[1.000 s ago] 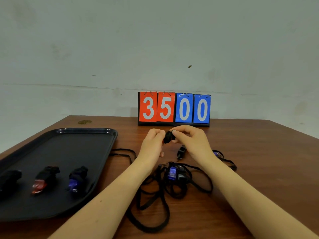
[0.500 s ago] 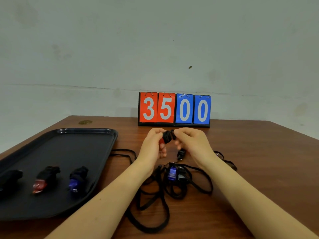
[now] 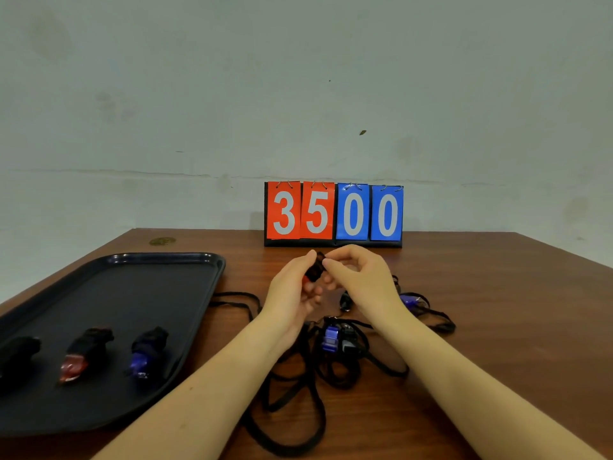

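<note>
Above the middle of the table, my left hand holds a small red whistle wrapped in its black cord. My right hand pinches the cord at the top of that bundle. Under my wrists lies a tangle of black lanyards with a blue whistle in it. Another blue whistle lies to the right, behind my right wrist. On the black tray at the left lie three wrapped whistles: a black one, a red one and a blue one.
A flip scoreboard reading 3500 stands at the table's back edge against the wall. A small round brass-coloured mark sits at the back left corner. Bare wood stretches to the right of the lanyards.
My two hands have stayed together over the table. The wrapped bundle has turned in my left hand and the right fingers have shifted to its top.
</note>
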